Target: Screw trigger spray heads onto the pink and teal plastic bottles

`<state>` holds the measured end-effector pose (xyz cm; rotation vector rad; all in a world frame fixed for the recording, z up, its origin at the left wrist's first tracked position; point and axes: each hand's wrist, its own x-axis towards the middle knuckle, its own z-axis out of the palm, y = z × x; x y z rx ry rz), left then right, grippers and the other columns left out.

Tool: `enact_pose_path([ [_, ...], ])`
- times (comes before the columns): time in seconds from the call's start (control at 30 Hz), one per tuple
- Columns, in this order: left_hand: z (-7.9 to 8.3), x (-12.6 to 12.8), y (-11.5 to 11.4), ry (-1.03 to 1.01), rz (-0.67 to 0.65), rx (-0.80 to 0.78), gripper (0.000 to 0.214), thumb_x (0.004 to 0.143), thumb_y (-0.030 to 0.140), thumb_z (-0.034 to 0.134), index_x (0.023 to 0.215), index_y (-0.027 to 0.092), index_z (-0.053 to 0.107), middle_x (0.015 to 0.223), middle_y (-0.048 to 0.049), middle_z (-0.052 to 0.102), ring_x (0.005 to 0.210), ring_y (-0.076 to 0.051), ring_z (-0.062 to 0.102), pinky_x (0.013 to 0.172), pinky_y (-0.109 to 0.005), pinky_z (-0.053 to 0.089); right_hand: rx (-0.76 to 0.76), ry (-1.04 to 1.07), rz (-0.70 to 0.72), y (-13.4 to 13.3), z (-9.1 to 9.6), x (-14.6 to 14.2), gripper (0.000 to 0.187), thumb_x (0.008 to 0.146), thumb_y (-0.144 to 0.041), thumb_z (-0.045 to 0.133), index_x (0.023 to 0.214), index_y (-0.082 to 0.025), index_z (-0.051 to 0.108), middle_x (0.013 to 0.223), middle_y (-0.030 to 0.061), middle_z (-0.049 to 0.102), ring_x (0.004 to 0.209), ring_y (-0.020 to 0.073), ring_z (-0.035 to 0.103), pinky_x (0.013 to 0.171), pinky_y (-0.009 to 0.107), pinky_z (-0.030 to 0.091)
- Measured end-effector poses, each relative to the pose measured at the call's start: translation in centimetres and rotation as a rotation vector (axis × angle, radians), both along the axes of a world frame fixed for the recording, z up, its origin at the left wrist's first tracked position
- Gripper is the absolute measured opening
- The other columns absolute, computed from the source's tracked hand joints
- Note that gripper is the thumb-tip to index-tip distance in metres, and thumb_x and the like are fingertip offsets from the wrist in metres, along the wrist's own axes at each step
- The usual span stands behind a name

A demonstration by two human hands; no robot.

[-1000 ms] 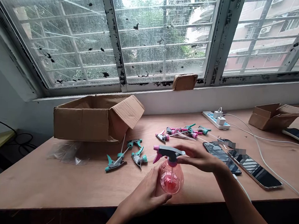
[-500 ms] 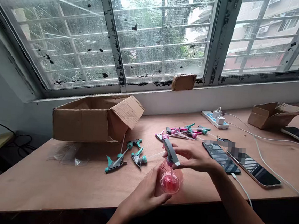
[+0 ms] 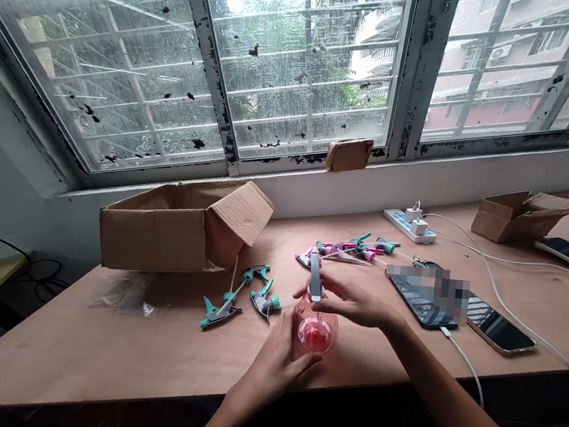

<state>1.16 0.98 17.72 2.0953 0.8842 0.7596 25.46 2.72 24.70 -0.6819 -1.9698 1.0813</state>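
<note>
A round, see-through pink spray bottle (image 3: 314,332) stands near the table's front edge, topped by a grey and pink trigger sprayer (image 3: 315,276). My left hand (image 3: 276,359) wraps round the bottle's left side, the thumb across its front. The fingers of my right hand (image 3: 349,302) close about the neck, just under the sprayer head. Left of the bottle lie loose teal and grey trigger sprayers (image 3: 221,311). Behind it is a pile of pink and teal sprayers (image 3: 351,249) with thin tubes.
An open cardboard box (image 3: 153,238) stands at the back left, a clear plastic bag (image 3: 131,293) before it. Two phones (image 3: 496,325) lie to the right with a white cable. Further back are a power strip (image 3: 410,226) and a small open carton (image 3: 506,219).
The bottle and both hands have shifted slightly left. The sprayer head has turned from pointing front-right to pointing towards me, and the bottle looks more upright.
</note>
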Motion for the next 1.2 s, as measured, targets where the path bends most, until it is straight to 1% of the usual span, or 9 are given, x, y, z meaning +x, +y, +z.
enact_pose_path([
  [0.2, -0.3, -0.1, 0.0, 0.007, 0.0, 0.001, 0.098, 0.094, 0.035, 0.083, 0.173, 0.025, 0.025, 0.177, -0.0165, 0.036, 0.165, -0.037, 0.034, 0.139, -0.058, 0.024, 0.058, -0.093, -0.031, 0.0, 0.0, -0.1, 0.052, 0.107, -0.061, 0.06, 0.139, -0.021, 0.075, 0.138, 0.0123, 0.078, 0.126, 0.0296, 0.073, 0.111, 0.045, 0.059],
  [0.37, -0.1, -0.1, 0.0, 0.043, 0.006, 0.013, 0.096, 0.093, 0.033, 0.083, 0.171, 0.023, 0.028, 0.172, -0.0184, 0.043, 0.158, -0.038, 0.043, 0.135, -0.058, 0.032, 0.148, -0.29, -0.094, -0.8, 0.8, 3.4, 0.061, 0.101, -0.064, 0.069, 0.152, -0.03, 0.069, 0.155, 0.0106, 0.069, 0.147, 0.0346, 0.061, 0.119, 0.048, 0.054],
  [0.57, 0.2, -0.1, 0.0, 0.072, 0.023, 0.018, 0.098, 0.092, 0.034, 0.085, 0.172, 0.025, 0.028, 0.171, -0.0175, 0.045, 0.156, -0.04, 0.044, 0.134, -0.06, 0.032, 0.081, -0.36, -0.192, -1.7, 2.0, 5.2, 0.047, 0.101, -0.064, 0.069, 0.128, -0.026, 0.079, 0.131, 0.01, 0.08, 0.125, 0.0328, 0.072, 0.113, 0.052, 0.056],
  [0.63, 0.1, -0.1, -0.1, 0.072, 0.023, 0.023, 0.099, 0.093, 0.033, 0.084, 0.173, 0.027, 0.026, 0.172, -0.0162, 0.045, 0.158, -0.04, 0.043, 0.134, -0.06, 0.031, 0.069, -0.283, -0.265, -1.3, 1.5, 4.6, 0.051, 0.095, -0.063, 0.077, 0.129, -0.025, 0.074, 0.131, 0.0112, 0.077, 0.124, 0.0313, 0.072, 0.113, 0.051, 0.058],
  [0.73, 0.0, -0.1, -0.1, 0.078, 0.008, 0.025, 0.099, 0.094, 0.034, 0.083, 0.174, 0.028, 0.025, 0.174, -0.0155, 0.042, 0.162, -0.039, 0.038, 0.136, -0.059, 0.029, 0.087, -0.143, -0.327, -0.3, 0.2, 3.5, 0.076, 0.085, -0.061, 0.088, 0.146, -0.025, 0.06, 0.145, 0.0151, 0.068, 0.137, 0.0327, 0.066, 0.117, 0.054, 0.056],
  [0.83, 0.0, -0.2, -0.1, 0.075, -0.003, 0.028, 0.099, 0.095, 0.035, 0.082, 0.174, 0.028, 0.024, 0.175, -0.0156, 0.04, 0.162, -0.039, 0.038, 0.136, -0.058, 0.03, 0.115, -0.057, -0.274, 0.3, -0.5, 3.0, 0.1, 0.086, -0.059, 0.089, 0.167, -0.028, 0.039, 0.165, 0.0183, 0.053, 0.156, 0.0349, 0.052, 0.126, 0.058, 0.048],
  [0.9, 0.0, -0.2, -0.1, 0.066, -0.008, 0.035, 0.099, 0.095, 0.035, 0.081, 0.174, 0.027, 0.023, 0.176, -0.0159, 0.039, 0.163, -0.039, 0.037, 0.137, -0.058, 0.029, 0.145, -0.046, -0.206, 0.3, -0.5, 2.9, 0.103, 0.09, -0.057, 0.086, 0.173, -0.031, 0.03, 0.173, 0.0175, 0.046, 0.162, 0.0342, 0.044, 0.132, 0.059, 0.041],
  [1.03, 0.3, -0.2, -0.2, 0.063, -0.003, 0.037, 0.098, 0.093, 0.033, 0.083, 0.173, 0.027, 0.026, 0.175, -0.017, 0.041, 0.162, -0.04, 0.039, 0.136, -0.06, 0.03, 0.157, -0.072, -0.18, 0.1, -0.4, 3.1, 0.097, 0.096, -0.053, 0.081, 0.174, -0.031, 0.029, 0.165, 0.0168, 0.056, 0.156, 0.0324, 0.053, 0.132, 0.058, 0.04],
  [1.2, 1.0, -0.1, -0.5, 0.092, -0.005, 0.019, 0.094, 0.096, 0.036, 0.081, 0.172, 0.025, 0.027, 0.172, -0.0185, 0.044, 0.159, -0.038, 0.043, 0.135, -0.058, 0.031, 0.106, 0.028, -0.216, -0.4, 0.1, 4.7, 0.087, 0.101, -0.06, 0.073, 0.171, -0.025, 0.035, 0.139, 0.0165, 0.072, 0.128, 0.029, 0.072, 0.116, 0.054, 0.055],
])
